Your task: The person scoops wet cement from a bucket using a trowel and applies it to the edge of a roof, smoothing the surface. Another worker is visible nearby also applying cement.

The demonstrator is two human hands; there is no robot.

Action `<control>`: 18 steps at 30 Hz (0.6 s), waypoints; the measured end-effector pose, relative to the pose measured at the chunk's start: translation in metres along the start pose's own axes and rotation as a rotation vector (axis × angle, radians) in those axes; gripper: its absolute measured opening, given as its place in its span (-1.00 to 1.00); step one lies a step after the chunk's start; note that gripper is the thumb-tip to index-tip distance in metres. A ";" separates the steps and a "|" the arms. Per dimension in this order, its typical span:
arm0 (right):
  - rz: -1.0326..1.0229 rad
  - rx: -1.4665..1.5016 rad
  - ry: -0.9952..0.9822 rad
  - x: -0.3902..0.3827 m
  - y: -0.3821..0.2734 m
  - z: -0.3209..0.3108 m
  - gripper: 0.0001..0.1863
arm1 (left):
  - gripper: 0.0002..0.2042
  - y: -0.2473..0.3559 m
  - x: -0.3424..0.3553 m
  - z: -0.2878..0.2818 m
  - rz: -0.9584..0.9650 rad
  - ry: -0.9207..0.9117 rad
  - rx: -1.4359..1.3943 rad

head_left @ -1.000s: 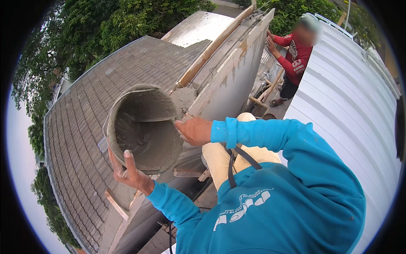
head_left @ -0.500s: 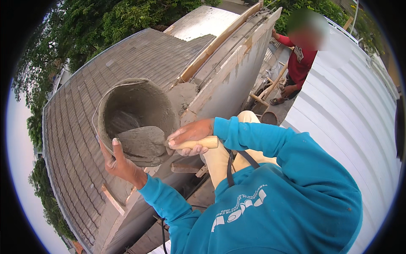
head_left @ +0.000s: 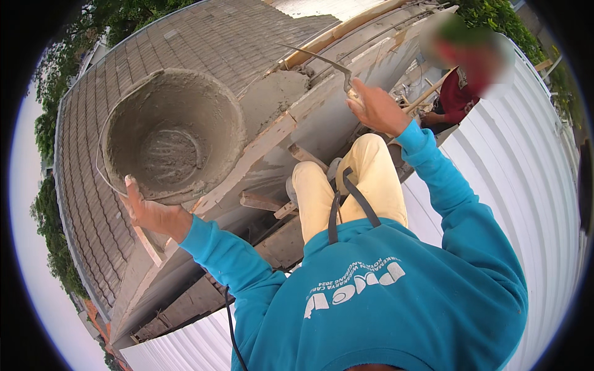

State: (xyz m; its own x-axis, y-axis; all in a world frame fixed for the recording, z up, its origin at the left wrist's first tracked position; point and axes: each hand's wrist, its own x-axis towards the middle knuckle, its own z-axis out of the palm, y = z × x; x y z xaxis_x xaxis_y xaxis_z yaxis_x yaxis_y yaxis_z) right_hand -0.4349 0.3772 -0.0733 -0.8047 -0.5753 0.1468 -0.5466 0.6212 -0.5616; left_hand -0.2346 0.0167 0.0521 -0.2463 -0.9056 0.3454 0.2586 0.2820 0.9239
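Grey bucket (head_left: 213, 117) held in half-curled left hand (head_left: 156, 214), well left of right hand (head_left: 378, 111), trowel (head_left: 347, 80) firmly clasped there

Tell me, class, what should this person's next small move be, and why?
Probably lower the trowel to spread the grey mortar: the right hand holds it, apparently raised, near that uneven patch, while the left hand supports the bucket, its inside coated with mortar.
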 end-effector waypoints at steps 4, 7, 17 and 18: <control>0.173 0.321 0.089 0.002 -0.024 -0.005 -0.32 | -0.65 -0.007 0.002 0.045 -0.027 -0.119 -0.161; 0.422 0.932 -0.005 0.001 -0.049 -0.010 -0.05 | -0.66 -0.011 -0.018 0.067 0.054 -0.368 -0.144; 0.519 1.331 0.636 -0.035 -0.046 -0.050 -0.07 | -0.61 -0.001 -0.086 0.155 -0.445 -0.610 -0.511; 0.478 1.410 0.661 -0.041 -0.038 -0.057 -0.18 | -0.60 0.004 -0.094 0.166 -0.569 -0.601 -0.570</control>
State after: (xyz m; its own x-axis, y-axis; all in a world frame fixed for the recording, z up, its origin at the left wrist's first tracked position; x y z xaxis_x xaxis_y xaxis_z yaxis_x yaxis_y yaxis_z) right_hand -0.3946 0.4073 -0.0115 -0.9859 0.0631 -0.1547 0.1028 -0.5004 -0.8597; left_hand -0.3656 0.1556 0.0511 -0.8625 -0.5038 0.0483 0.3255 -0.4791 0.8152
